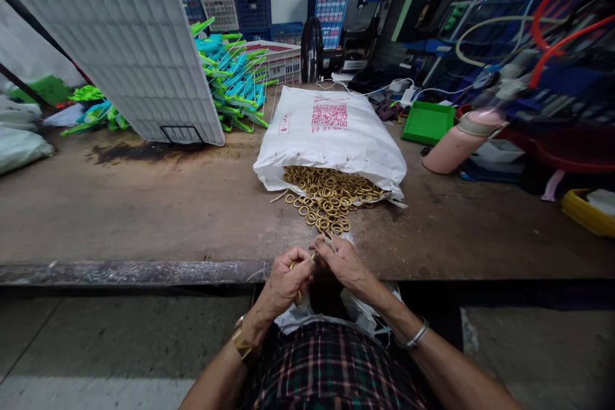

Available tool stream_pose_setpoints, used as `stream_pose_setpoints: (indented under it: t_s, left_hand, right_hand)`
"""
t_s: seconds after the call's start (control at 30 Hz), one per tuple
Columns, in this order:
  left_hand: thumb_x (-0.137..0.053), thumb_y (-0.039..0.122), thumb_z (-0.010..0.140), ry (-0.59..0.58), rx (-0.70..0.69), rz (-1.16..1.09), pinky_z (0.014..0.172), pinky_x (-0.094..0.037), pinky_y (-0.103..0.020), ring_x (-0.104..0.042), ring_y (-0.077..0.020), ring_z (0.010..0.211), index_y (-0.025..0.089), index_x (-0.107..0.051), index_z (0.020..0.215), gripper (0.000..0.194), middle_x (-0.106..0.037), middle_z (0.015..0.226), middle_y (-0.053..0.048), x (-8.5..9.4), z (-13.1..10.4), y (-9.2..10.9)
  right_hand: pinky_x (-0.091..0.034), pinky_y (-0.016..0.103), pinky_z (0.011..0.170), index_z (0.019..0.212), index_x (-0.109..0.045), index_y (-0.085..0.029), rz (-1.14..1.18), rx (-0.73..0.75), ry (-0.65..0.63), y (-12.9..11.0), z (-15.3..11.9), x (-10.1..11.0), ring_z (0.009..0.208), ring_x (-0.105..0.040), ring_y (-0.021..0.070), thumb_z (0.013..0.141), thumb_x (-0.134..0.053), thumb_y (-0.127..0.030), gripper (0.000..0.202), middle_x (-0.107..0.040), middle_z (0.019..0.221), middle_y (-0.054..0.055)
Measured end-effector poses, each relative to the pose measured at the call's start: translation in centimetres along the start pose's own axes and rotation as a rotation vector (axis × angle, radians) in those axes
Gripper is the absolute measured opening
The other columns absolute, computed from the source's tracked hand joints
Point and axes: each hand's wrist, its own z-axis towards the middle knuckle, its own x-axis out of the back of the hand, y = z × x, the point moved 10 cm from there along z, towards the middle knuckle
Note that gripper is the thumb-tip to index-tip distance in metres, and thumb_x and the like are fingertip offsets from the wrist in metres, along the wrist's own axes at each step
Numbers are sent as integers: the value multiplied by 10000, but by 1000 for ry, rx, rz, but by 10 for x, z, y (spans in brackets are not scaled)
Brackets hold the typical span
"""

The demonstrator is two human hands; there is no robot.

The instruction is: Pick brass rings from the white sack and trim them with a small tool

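Note:
My left hand (290, 277) is closed on a brass-coloured ring (293, 265) at the table's front edge. My right hand (344, 262), close beside it, pinches a small thin tool (329, 242) with a dark end and a pale part; its exact kind is not clear. The fingertips of both hands nearly meet. Just beyond them, loose brass-coloured rings (314, 208) spill across the tabletop from the open mouth of a white woven sack (331, 134) with red print. More rings fill the sack's mouth.
A white ribbed panel (129, 45) stands at left, with green and blue plastic pieces (235, 77) behind it. To the right are a green tray (428, 122), a pink bottle (459, 141) and a yellow container (589, 211). The wooden table (144, 211) ends just before my lap.

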Motion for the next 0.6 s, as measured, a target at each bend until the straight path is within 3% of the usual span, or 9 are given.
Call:
stream_pose_setpoints:
  t_s: [0.13,0.6]
  left_hand:
    - [-582,447,744,6,1,11,382,-263,-158,-330,-35,391,163,-467,703,309,-433,505,67,1,-1,-2]
    - [-586,445,742,2,47,-70,379,-212,-159,-300,-23,378,157,-472,706,312,-423,505,71,1,-6,-11]
  right_hand:
    - [-298,206,489,593,-433,-182,105,4,-68,-1,0,-11,501,-360,81,783,-411,-445,325,-402,531,-50]
    - [-303,211,483,515,-467,-174,67,-12,-87,11,1,-20,454,-385,78,809,-379,-429,398,-439,465,-34]
